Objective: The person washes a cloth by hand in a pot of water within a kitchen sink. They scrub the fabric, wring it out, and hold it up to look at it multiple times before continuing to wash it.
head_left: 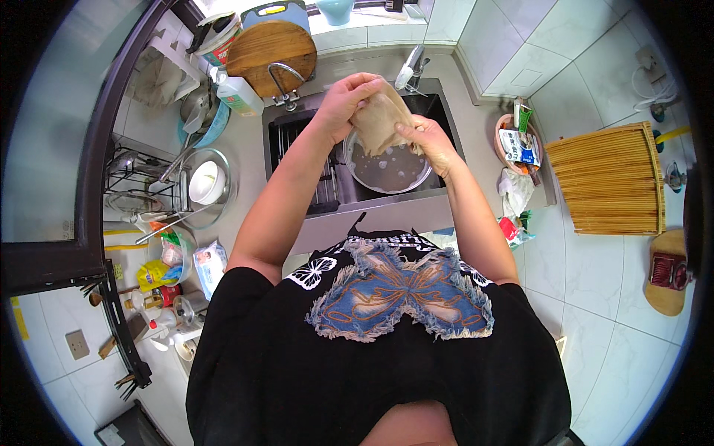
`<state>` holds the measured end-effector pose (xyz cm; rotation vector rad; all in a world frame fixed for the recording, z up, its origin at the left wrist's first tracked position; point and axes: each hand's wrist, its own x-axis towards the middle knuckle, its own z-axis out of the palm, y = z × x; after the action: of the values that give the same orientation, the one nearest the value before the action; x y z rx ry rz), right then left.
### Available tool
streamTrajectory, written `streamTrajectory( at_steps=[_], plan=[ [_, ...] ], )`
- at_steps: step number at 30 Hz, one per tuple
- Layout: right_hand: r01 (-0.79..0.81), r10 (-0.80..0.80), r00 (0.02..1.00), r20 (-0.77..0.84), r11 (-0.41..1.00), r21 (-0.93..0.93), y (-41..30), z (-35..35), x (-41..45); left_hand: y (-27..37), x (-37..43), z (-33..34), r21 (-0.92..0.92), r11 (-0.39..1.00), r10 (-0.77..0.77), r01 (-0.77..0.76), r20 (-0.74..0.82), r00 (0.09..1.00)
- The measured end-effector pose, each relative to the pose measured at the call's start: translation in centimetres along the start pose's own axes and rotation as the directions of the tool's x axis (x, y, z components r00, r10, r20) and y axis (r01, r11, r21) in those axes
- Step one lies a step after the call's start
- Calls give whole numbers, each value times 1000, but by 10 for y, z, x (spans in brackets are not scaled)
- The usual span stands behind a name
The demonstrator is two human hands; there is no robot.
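Note:
Between my two hands hangs a beige, limp piece of cloth or similar sheet [380, 120]; its exact material cannot be told. My left hand [350, 103] pinches its upper left part, and my right hand [428, 142] grips its lower right edge. Beneath it, a round basin [389, 191] of cloudy water with bubbles stands in the dark sink [446, 124]. The piece covers the basin's far part. A dark rack [323, 207] lies in the sink, left of the basin. Behind the right hand is a faucet [411, 68].
A curved small tap [286, 100], a round wooden board [271, 50] and a pump bottle [239, 93] stand behind the sink at left. Left on the counter are a glass lid [228, 195] and a white bowl [206, 183]. At right are a pink basket [502, 146] and a bamboo mat [608, 178].

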<state>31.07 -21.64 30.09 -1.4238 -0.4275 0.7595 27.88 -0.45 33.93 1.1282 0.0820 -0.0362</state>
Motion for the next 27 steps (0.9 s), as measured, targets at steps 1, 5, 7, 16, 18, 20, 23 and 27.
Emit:
streamTrajectory(
  at_steps=[1, 5, 7, 16, 18, 20, 23, 27],
  plan=[
    [40, -36, 998, -47, 995, 89, 3, -4, 3, 0, 1, -3, 36, 999, 38, -36, -48, 998],
    [111, -78, 988, -137, 961, 254, 5, -5, 5, -11, -1, -8, 264, 963, 100, -47, -192, 976],
    [112, -79, 987, -138, 960, 255, 9, -5, 12, -24, 1, -12, 562, 816, 313, -132, -238, 919],
    [109, 165, 941, -296, 681, 724, 35, 17, 43, -72, -37, 73, 897, -197, 531, -395, 437, 726],
    [123, 299, 902, -313, 516, 848, 28, 58, 45, -73, -4, 51, 980, -150, 597, -129, 194, 779],
    [-66, 288, 923, -256, 772, 632, 14, 69, 26, -52, 17, 21, 1000, -5, 661, -8, 9, 750],
    [-37, 160, 982, -98, 677, 735, 73, -1, 52, -78, -12, 67, 951, -186, 556, -246, 308, 772],
    [-26, 352, 908, -225, 585, 810, 39, 52, 42, -80, -10, 42, 906, -392, 549, -160, 370, 749]
  ],
)
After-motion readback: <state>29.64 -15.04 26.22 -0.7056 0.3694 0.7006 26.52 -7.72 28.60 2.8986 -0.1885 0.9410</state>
